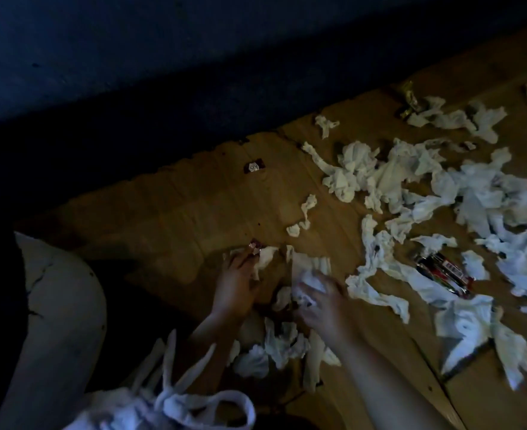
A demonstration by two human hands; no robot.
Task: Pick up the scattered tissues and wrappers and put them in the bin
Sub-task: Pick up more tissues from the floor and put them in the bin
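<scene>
- Now: left hand (234,283) pinches a torn white paper tissue scrap (263,257) by a small pink foil wrapper (254,246). Right hand (321,302) curls over a crumpled white tissue wad (310,279). Both on the brown wooden floor (194,206).
- Tip: bunch several pcs per grab and squeeze tight so none drop. Bin not in view.
- Count: tissues approx dozens, too many to tally. Wrappers, 4 clear: pink foil, dark wrapper w/ white label (254,167), gold foil wrapper (409,99), red-black wrapper (445,274).

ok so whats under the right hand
A crumpled white tissue bunches under the fingers of the right hand, lying on the wooden floor. Anything beneath the palm is covered.
</scene>
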